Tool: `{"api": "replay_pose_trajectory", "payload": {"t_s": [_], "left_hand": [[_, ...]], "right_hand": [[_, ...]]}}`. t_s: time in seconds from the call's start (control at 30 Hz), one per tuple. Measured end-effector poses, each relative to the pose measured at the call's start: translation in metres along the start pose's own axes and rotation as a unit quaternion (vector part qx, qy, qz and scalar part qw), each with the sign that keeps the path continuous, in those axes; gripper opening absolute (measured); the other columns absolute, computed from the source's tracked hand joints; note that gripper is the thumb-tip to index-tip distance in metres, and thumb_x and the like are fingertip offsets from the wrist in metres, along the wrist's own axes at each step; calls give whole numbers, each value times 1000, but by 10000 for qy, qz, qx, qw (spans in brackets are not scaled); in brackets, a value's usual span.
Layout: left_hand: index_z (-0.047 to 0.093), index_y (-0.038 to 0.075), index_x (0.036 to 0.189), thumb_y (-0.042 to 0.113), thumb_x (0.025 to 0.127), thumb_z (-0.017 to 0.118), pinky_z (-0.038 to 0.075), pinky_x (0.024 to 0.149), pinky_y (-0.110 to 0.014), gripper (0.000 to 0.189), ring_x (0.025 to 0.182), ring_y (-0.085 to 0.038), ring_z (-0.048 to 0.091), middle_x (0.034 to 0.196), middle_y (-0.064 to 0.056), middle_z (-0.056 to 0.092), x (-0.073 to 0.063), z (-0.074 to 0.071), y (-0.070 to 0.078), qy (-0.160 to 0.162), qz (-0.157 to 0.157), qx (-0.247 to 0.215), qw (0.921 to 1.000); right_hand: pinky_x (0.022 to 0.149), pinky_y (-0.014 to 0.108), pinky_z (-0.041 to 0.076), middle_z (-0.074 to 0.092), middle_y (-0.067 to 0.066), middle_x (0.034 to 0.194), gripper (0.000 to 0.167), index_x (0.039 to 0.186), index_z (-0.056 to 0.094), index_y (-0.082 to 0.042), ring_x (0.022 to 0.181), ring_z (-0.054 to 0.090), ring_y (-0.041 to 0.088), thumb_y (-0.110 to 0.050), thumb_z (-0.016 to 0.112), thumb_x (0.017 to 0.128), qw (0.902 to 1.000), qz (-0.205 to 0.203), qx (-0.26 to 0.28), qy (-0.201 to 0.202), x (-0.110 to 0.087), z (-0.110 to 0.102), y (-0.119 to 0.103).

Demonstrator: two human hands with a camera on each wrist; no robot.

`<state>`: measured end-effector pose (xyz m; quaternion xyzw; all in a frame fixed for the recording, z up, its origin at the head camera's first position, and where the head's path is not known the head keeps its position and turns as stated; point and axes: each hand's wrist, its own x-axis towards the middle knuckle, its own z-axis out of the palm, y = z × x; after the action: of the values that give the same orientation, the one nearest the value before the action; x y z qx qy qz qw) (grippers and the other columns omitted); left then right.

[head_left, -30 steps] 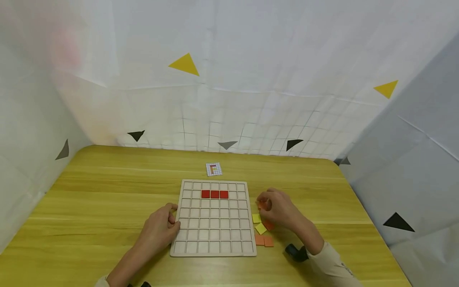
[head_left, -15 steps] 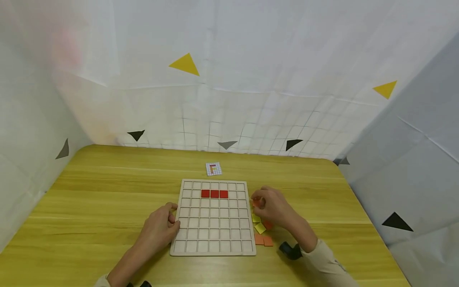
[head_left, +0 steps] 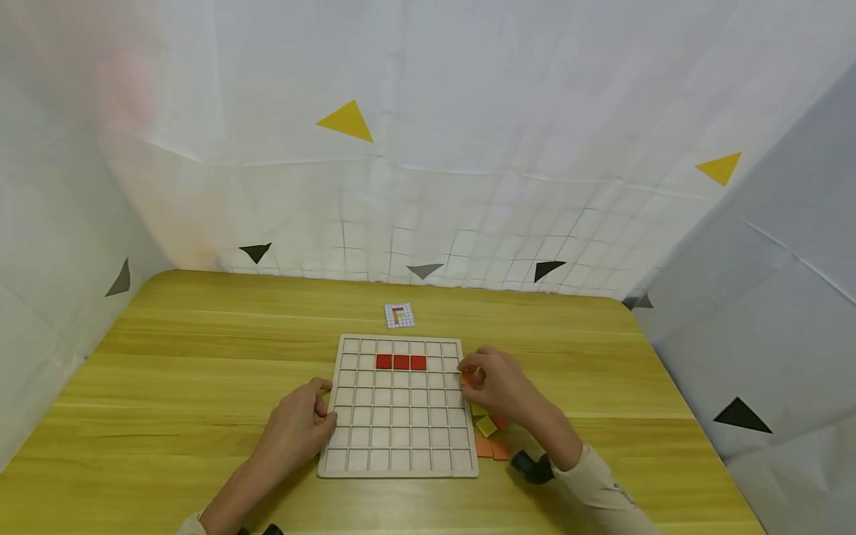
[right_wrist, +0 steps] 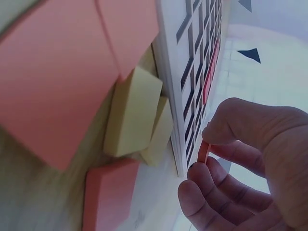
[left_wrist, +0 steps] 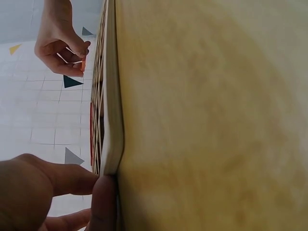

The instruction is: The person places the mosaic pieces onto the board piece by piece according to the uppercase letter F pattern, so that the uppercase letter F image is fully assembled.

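Note:
My right hand [head_left: 498,383] pinches a small square orange tile [right_wrist: 204,151] between thumb and fingertips, just over the right edge of the pale wooden grid board [head_left: 381,438]. In the right wrist view the tile stands on edge between the fingers. Three red tiles [head_left: 401,362] fill a row of cells near the board's far side. My left hand [head_left: 297,423] rests at the board's left edge, its fingertips [left_wrist: 86,180] touching the rim. Yellow tiles [head_left: 486,426] and orange tiles [head_left: 493,448] lie right of the board, partly covered by the right hand.
A small card [head_left: 399,315] printed with a coloured grid pattern lies beyond the board. The wooden table [head_left: 200,357] is enclosed at the back and sides by white sheets [head_left: 428,193] with triangle markers.
My right hand has moved left with the orange tile, from above the loose tiles to the board's right edge. The left hand and the red tiles have stayed put.

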<state>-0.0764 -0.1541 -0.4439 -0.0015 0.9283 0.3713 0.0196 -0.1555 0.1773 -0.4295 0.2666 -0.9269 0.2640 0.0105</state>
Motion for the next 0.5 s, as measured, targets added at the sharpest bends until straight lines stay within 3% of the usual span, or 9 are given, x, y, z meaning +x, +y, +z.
{"api": "replay_pose_trajectory", "payload": {"t_s": [0.5], "left_hand": [[61,-3,122,4,83,72,40,56,-29,41,64,-14,47,77,0,53,0,1,0,47,59,2,10000]], "right_hand": [[62,25,47,61,-2,89,26,99,75,-7,71,53,14,-4,78,74,9998,-111,46,-142,9,7,-12]]}}
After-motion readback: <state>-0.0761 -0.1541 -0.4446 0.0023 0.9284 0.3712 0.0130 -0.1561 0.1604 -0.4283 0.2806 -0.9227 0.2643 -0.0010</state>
